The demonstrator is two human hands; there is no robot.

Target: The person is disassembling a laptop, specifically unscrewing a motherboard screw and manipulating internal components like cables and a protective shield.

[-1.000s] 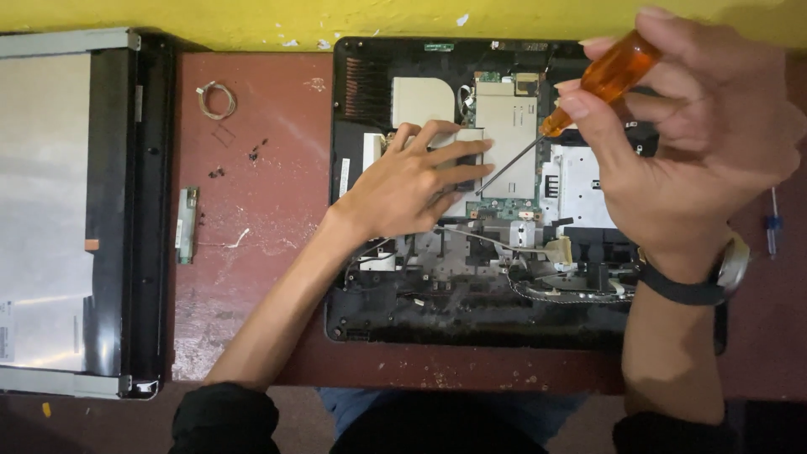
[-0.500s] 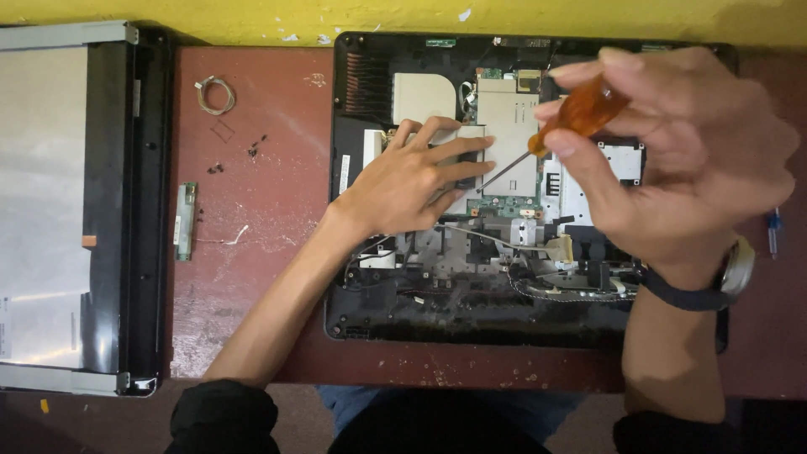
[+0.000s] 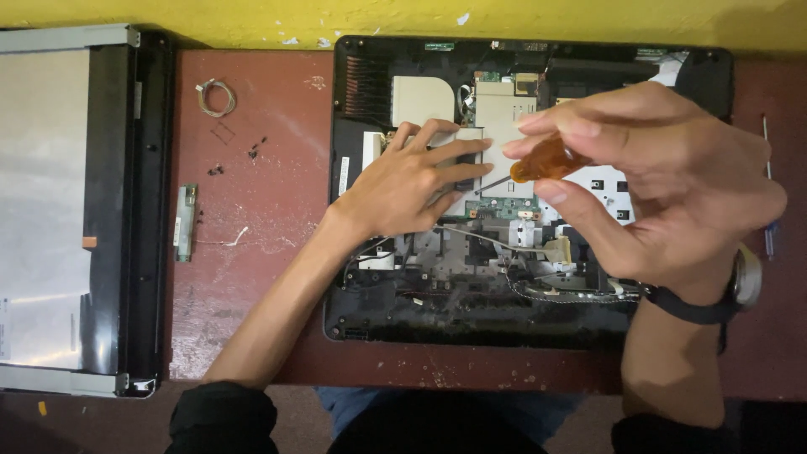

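On a dark red worktop [image 3: 269,210], against a yellow wall: one opened electronic chassis [image 3: 361,311], black, back cover off, boards and cabling exposed.

Hands, two. Left hand [image 3: 412,181] lies flat on the boards at the chassis's upper middle, fingers spread, clasping nothing. Right hand [image 3: 664,189] is raised over the right half, thumb and fingers pinched round one screwdriver [image 3: 546,160] with an amber handle; its thin shaft slants down-left, tip meeting the boards just beside the left fingertips. One black wristwatch [image 3: 714,298] on the right wrist.

Loose items, left of the chassis: one coiled wire ring [image 3: 216,97]; a scatter of small dark screws [image 3: 252,151], about four, count uncertain; one narrow green circuit strip [image 3: 185,223] with a thin pale lead. One flat display panel [image 3: 50,210] in a black frame at far left. One slim tool [image 3: 769,227] with a blue grip at far right.

Obscured: the right hand hides much of the chassis's right boards; the left palm covers a metal shield. The display panel is cut by the left frame edge. Dark sleeves and blue cloth are cut off at the bottom.

Clearances: open tabletop between panel and chassis, broken only by the small parts; a narrow strip in front of the chassis; chassis top edge close to the wall.
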